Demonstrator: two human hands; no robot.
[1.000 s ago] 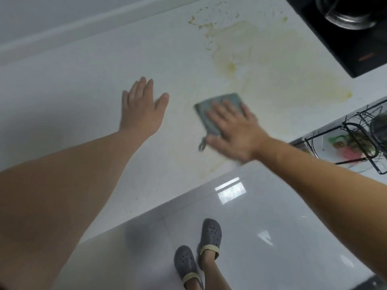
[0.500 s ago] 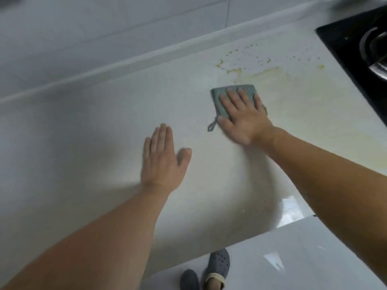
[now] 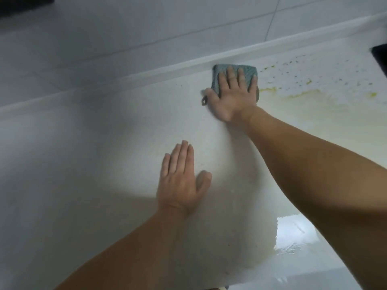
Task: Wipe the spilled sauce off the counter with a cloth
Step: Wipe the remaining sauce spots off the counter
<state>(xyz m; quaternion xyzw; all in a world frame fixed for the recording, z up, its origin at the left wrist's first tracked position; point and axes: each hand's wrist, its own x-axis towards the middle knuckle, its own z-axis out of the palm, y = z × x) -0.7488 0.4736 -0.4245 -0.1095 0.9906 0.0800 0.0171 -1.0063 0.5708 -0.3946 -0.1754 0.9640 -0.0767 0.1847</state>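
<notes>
- Pressing flat with the right hand (image 3: 232, 99), fingers spread and straight over the grey-green cloth (image 3: 219, 75), nothing pinched.
- Sitting at the back of the counter (image 3: 104, 164), cloth touching the raised rear lip (image 3: 146, 73), at the left edge of the sauce (image 3: 293, 95).
- Bracing with the left hand (image 3: 180, 183), flat, fingers together, well apart from the cloth.
- Probably best: keeping even palm pressure, dragging rightward through the yellow specks and smear, overlapping passes, refolding once soiled.
</notes>
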